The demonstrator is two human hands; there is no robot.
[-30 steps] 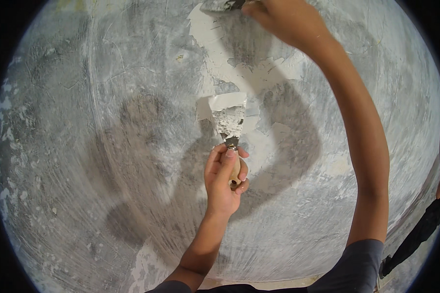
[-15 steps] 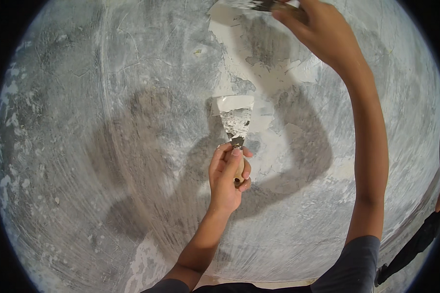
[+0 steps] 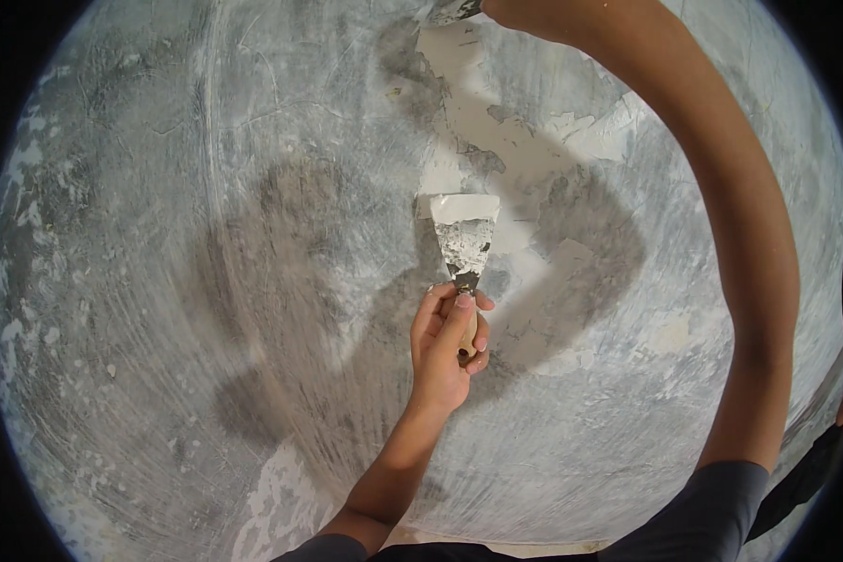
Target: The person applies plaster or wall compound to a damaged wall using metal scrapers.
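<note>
Paste (image 3: 459,66), pale and fairly smooth, lies in an irregular strip on the grey wall (image 3: 131,234), running from near the top edge down and rightward, with ragged borders and a grey gap near its middle. Coverage looks partial: this strip and some light patches to its right appear coated, while the broad scratched area on the left shows mostly grey and seems to lack a fresh layer; how finished the coated part is cannot be told. The left hand (image 3: 438,363) has its fingers wrapped around the wooden handle (image 3: 468,342) of a scraper (image 3: 465,245), which is held blade up in front of the wall's middle. A white band (image 3: 465,208) of paste sits along the blade's end, above rougher smears, so material remains on it. At the top edge, the right hand (image 3: 515,11) is partly cut off, just beside a second blade (image 3: 455,10); its fingers are out of view, so their grip cannot be told.
</note>
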